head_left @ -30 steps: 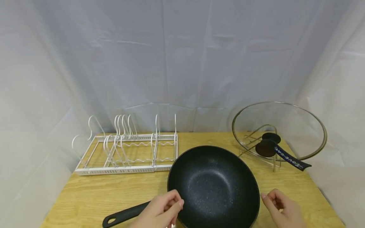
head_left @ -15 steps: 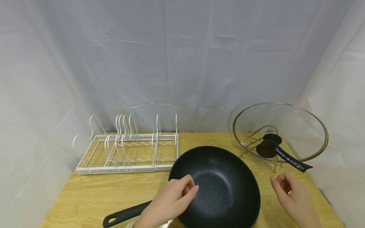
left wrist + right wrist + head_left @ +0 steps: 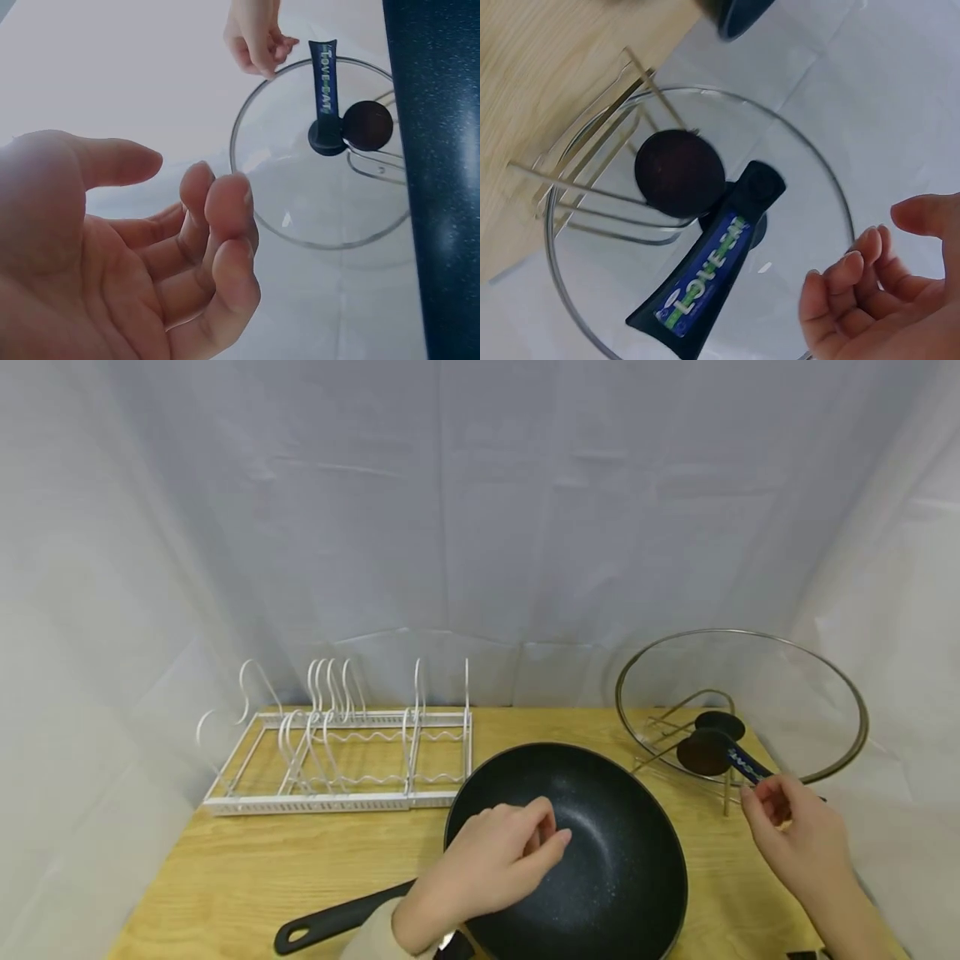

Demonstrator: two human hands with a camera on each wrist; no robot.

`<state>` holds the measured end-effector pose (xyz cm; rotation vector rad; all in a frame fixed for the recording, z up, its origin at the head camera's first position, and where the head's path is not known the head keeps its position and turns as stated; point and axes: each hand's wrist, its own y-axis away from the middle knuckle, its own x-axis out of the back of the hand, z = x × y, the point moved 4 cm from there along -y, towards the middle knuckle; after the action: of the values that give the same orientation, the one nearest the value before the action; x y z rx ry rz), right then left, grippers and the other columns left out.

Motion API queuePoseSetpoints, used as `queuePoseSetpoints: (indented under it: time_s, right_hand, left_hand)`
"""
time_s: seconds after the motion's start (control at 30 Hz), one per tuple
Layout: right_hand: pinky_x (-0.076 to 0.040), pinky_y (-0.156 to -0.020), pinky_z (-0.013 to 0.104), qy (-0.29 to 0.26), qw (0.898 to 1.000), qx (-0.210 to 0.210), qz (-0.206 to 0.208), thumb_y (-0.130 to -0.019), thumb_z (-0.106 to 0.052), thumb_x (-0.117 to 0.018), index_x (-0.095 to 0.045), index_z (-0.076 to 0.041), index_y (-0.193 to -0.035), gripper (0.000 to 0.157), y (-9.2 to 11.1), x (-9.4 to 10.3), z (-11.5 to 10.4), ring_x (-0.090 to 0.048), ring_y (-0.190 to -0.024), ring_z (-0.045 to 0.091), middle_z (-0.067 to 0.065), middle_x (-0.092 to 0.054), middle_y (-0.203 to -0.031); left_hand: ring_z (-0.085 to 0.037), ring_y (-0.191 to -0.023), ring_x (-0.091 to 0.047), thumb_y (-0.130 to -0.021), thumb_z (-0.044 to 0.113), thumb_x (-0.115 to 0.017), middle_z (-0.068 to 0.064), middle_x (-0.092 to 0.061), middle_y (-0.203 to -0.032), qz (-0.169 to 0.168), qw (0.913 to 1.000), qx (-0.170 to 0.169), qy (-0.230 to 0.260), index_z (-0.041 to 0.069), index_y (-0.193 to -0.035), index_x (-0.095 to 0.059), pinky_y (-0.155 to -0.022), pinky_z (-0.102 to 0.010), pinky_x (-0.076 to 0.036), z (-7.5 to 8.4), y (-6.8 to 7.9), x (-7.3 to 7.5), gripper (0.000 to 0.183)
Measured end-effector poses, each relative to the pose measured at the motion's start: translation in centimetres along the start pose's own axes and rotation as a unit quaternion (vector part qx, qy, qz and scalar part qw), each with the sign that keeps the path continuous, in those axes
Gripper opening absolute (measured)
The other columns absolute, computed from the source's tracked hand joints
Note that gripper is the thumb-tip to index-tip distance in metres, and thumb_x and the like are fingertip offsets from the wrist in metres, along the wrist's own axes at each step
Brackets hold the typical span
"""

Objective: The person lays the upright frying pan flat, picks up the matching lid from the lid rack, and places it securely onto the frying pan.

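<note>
The glass lid leans in a wire stand just beyond my right hand, its loosely curled fingers holding nothing. My left hand, likewise loose, hovers over the black pan.

Wok partly outside head view

Soft, even light is filling the head view, a pale sheen curving across the pan. In the left wrist view, bright haze is washing out the upper left and leaving the left hand dim. In the right wrist view, the lid is catching a small glint.
</note>
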<state>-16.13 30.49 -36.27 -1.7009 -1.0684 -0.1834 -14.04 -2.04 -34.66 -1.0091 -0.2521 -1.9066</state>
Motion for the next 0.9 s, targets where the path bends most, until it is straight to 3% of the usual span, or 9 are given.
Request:
queuePoseSetpoints:
  time_s: [0.1,0.23,0.33,0.5,0.7,0.9]
  right_hand:
    - [-0.037,-0.053,0.015,0.015,0.998,0.052,0.021,-0.071,-0.002,-0.07,-0.057,-0.005,-0.074,0.013,-0.7,0.0,0.6,-0.044,-0.059,-0.002,-0.001,-0.053,-0.063]
    - [-0.036,-0.061,0.025,0.038,0.994,0.098,0.037,-0.074,-0.01,-0.066,-0.057,0.0,-0.077,0.013,-1.5,-0.3,1.3,-0.048,-0.064,0.017,0.008,-0.055,-0.069]
    - [-0.034,-0.063,0.034,0.054,0.99,0.123,0.045,-0.082,-0.023,-0.059,-0.057,0.002,-0.08,0.026,-2.0,-0.5,1.7,-0.048,-0.066,0.028,0.014,-0.055,-0.072]
    - [-0.035,-0.06,0.045,0.062,0.982,0.167,0.06,-0.089,-0.04,-0.046,-0.058,0.006,-0.08,0.048,-3.0,-0.8,2.3,-0.049,-0.064,0.034,0.018,-0.054,-0.073]
    - [-0.039,-0.06,0.052,0.095,0.98,0.173,0.038,-0.09,-0.044,-0.045,-0.058,0.007,-0.087,0.053,-3.6,-1.4,3.1,-0.052,-0.07,0.04,0.02,-0.057,-0.077]
    - [-0.038,-0.063,0.056,0.134,0.977,0.162,0.02,-0.089,-0.047,-0.043,-0.058,0.006,-0.092,0.055,-3.5,-2.2,4.0,-0.052,-0.078,0.042,0.021,-0.057,-0.082]
  left_hand:
    - [0.004,-0.048,-0.043,-0.097,0.037,-0.046,0.017,-0.047,-0.058,0.003,0.9998,-0.012,-0.015,0.021,-0.082,-0.054,-0.044,-0.017,-0.037,0.5,-1.0,0.1,0.023]
    - [0.001,-0.047,-0.042,-0.096,0.037,-0.047,0.015,-0.047,-0.059,-0.002,0.9994,-0.011,-0.033,0.022,-0.082,-0.052,-0.043,-0.018,-0.036,1.0,-2.7,0.0,0.021]
    - [-0.002,-0.048,-0.042,-0.096,0.037,-0.048,0.012,-0.047,-0.063,-0.005,0.999,-0.005,-0.044,0.022,-0.08,-0.049,-0.043,-0.02,-0.036,1.2,-4.1,-0.1,0.022]
    - [-0.006,-0.055,-0.045,-0.095,0.037,-0.048,0.006,-0.05,-0.075,0.003,0.9983,0.0,-0.058,0.019,-0.088,-0.052,-0.047,-0.021,-0.037,1.5,-6.7,-0.5,0.02]
    - [-0.009,-0.071,-0.049,-0.095,0.034,-0.05,0.001,-0.052,-0.093,0.017,0.9981,0.01,-0.059,0.016,-0.101,-0.052,-0.057,-0.021,-0.041,1.0,-10.5,-1.7,0.02]
    - [-0.01,-0.072,-0.045,-0.092,0.026,-0.056,0.002,-0.048,-0.09,0.053,0.9974,0.006,-0.048,0.015,-0.098,-0.048,-0.059,-0.02,-0.038,-0.8,-14.5,-4.0,0.015]
